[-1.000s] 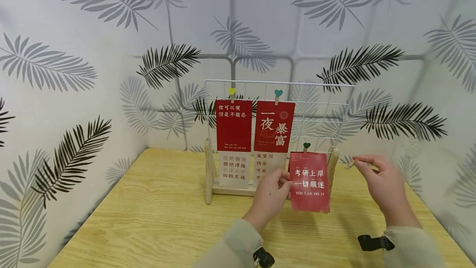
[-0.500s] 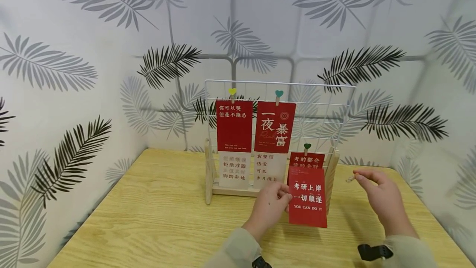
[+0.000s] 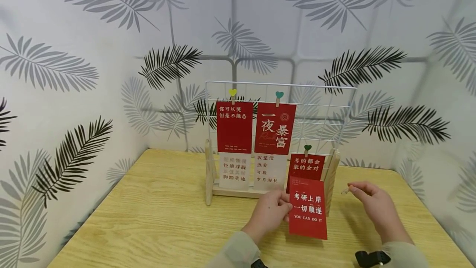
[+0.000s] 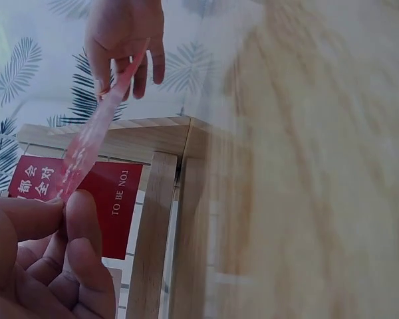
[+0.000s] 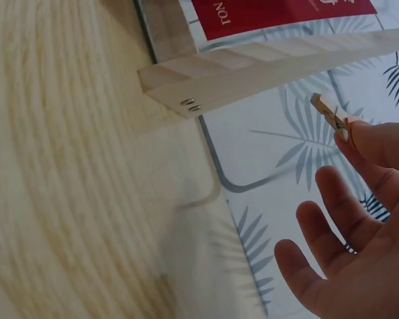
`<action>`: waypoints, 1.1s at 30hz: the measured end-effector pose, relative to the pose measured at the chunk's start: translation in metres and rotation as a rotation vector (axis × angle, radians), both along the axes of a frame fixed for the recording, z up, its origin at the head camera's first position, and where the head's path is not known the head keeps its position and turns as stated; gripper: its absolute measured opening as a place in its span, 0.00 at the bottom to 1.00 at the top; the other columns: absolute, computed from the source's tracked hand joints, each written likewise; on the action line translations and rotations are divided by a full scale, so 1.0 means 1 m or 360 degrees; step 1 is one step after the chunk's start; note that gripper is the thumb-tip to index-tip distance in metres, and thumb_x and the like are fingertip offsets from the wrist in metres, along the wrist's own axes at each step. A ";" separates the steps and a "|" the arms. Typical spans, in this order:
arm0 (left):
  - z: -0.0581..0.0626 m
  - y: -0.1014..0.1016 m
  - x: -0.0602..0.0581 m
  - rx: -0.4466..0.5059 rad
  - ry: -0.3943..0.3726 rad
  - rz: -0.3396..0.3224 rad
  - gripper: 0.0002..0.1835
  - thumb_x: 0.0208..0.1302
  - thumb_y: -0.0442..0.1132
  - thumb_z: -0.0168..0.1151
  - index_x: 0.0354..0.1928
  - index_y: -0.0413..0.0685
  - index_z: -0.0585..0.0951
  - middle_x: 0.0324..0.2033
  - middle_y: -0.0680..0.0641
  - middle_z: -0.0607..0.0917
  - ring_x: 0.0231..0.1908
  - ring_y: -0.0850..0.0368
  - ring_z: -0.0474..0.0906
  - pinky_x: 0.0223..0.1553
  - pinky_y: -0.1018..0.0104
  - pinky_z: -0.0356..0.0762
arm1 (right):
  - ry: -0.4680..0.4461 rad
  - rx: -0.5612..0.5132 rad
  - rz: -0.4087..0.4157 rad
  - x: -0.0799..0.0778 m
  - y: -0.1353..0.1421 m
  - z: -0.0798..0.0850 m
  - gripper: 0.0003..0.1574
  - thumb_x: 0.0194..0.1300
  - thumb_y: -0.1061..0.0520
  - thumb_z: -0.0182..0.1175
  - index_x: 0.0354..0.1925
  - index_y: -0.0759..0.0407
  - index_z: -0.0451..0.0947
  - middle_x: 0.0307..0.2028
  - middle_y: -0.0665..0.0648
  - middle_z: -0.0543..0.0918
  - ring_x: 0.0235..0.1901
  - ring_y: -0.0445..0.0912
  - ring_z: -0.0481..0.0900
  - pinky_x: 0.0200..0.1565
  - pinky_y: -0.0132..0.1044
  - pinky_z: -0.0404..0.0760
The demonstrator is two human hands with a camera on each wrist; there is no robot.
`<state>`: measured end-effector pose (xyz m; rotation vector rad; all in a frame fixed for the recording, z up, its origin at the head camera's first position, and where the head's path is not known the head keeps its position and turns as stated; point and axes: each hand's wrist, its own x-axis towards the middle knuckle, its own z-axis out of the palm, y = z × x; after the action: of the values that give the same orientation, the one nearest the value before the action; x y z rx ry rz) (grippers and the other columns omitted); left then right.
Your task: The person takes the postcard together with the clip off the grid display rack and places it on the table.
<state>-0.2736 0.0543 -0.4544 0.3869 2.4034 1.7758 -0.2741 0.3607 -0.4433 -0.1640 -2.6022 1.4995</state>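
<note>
My left hand (image 3: 268,213) pinches a red card (image 3: 308,214) with white lettering by its left edge, between thumb and fingers. In the left wrist view the same card (image 4: 93,139) appears nearly edge-on. Behind it, a second red card (image 3: 306,163) hangs from a green heart clip (image 3: 308,147) on a white wire grid rack (image 3: 314,108), its lower part covered by the held card. Off to the right, my right hand (image 3: 379,206) pinches a small wooden clothespin (image 5: 330,114) between thumb and index finger, the other fingers spread loosely. The clothespin is apart from both card and rack.
Two more red cards, one under a yellow heart clip (image 3: 232,92) and one under a teal heart clip (image 3: 279,94), hang at the rack's left and middle. Pale lettered cards (image 3: 234,171) hang below them. Wooden feet (image 3: 208,177) hold the rack on the wood-grain table (image 3: 148,218).
My left hand has lowered the red card from in front of the hanging card, uncovering that card's upper part. My right hand has moved down and slightly left with the clothespin.
</note>
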 end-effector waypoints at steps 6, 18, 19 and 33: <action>-0.002 0.000 0.001 -0.0074 -0.0051 -0.0036 0.03 0.70 0.35 0.63 0.37 0.51 0.81 0.24 0.52 0.81 0.23 0.54 0.81 0.25 0.67 0.74 | -0.0135 0.0001 0.0033 -0.003 0.005 -0.011 0.39 0.74 0.35 0.55 0.64 0.66 0.74 0.66 0.67 0.72 0.65 0.61 0.66 0.61 0.58 0.67; -0.005 -0.002 0.001 -0.0173 -0.0112 -0.0100 0.03 0.70 0.36 0.64 0.36 0.49 0.82 0.24 0.50 0.82 0.21 0.53 0.81 0.26 0.66 0.73 | -0.0121 0.0239 0.0113 -0.007 0.008 -0.028 0.33 0.76 0.39 0.56 0.57 0.67 0.80 0.59 0.68 0.79 0.63 0.62 0.69 0.61 0.57 0.66; -0.005 -0.002 0.001 -0.0182 -0.0114 -0.0106 0.02 0.70 0.36 0.64 0.37 0.48 0.82 0.24 0.50 0.82 0.21 0.53 0.82 0.27 0.66 0.73 | -0.0132 0.0230 0.0110 -0.006 0.008 -0.029 0.33 0.75 0.39 0.56 0.57 0.67 0.80 0.58 0.67 0.80 0.63 0.61 0.69 0.61 0.57 0.66; -0.013 0.000 0.005 -0.0201 -0.0231 -0.0147 0.06 0.68 0.34 0.65 0.32 0.50 0.81 0.23 0.48 0.83 0.19 0.53 0.81 0.28 0.65 0.74 | -0.0148 0.0262 0.0178 -0.007 0.015 -0.040 0.27 0.76 0.43 0.57 0.55 0.64 0.82 0.59 0.67 0.79 0.63 0.61 0.69 0.61 0.57 0.66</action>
<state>-0.2689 0.0548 -0.4670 0.3364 2.3410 1.5486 -0.2811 0.3753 -0.4836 -0.0737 -2.8375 1.3313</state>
